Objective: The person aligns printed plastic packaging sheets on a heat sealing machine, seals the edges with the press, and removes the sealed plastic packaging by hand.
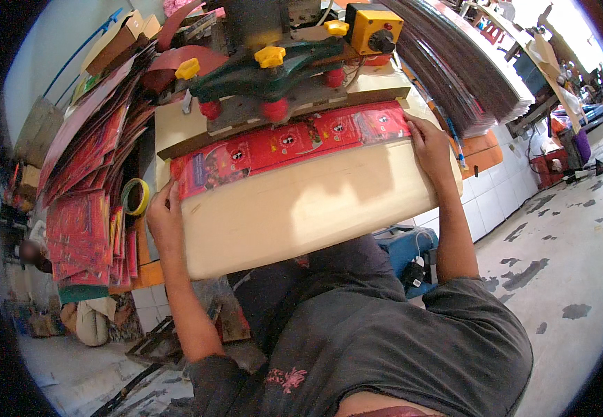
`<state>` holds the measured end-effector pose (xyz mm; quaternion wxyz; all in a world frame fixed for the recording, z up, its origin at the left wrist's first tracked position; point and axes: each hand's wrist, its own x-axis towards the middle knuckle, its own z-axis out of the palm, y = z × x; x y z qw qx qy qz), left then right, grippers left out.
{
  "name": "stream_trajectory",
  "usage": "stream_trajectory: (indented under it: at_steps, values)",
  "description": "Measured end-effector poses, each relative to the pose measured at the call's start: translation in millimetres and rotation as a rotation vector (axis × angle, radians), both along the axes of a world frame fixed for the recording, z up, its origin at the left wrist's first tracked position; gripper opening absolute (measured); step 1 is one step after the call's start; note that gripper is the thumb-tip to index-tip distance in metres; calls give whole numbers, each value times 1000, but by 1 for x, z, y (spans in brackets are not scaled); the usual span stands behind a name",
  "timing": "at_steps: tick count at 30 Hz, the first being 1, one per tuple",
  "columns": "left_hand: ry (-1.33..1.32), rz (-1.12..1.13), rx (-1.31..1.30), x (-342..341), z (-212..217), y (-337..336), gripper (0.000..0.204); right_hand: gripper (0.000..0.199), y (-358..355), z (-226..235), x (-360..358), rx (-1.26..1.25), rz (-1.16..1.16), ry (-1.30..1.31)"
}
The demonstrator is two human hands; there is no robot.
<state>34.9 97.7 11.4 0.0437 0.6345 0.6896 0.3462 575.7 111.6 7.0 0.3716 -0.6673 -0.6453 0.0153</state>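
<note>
A long red printed sheet (294, 147), with small pictures and a glossy surface, lies across a cream-coloured board (308, 208) in front of me. My left hand (167, 219) is closed at its left end, thumb and fingers on the edge. The right end is pinched by my right hand (429, 147). The sheet's far edge runs along a raised cream block at the foot of a machine (267, 80). That machine has dark green arms, yellow star knobs (270, 56) and red round feet (274, 110) above the sheet.
Stacks of red printed sheets (79, 229) and a yellow tape roll (135, 197) sit at left. A yellow control box (374, 31) with a black knob is on the machine. Tall piled sheets (468, 69) stand at right. Another person (36, 251) is at far left.
</note>
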Motion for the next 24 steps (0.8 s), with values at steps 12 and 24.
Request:
stream_trajectory:
  at_steps: [12, 24]
  values:
    - [6, -38, -20, 11, 5, 12, 45, 33, 36, 14, 21, -266, 100, 88]
    - [112, 37, -142, 11, 6, 24, 42, 35, 41, 6, 8, -238, -143, -143]
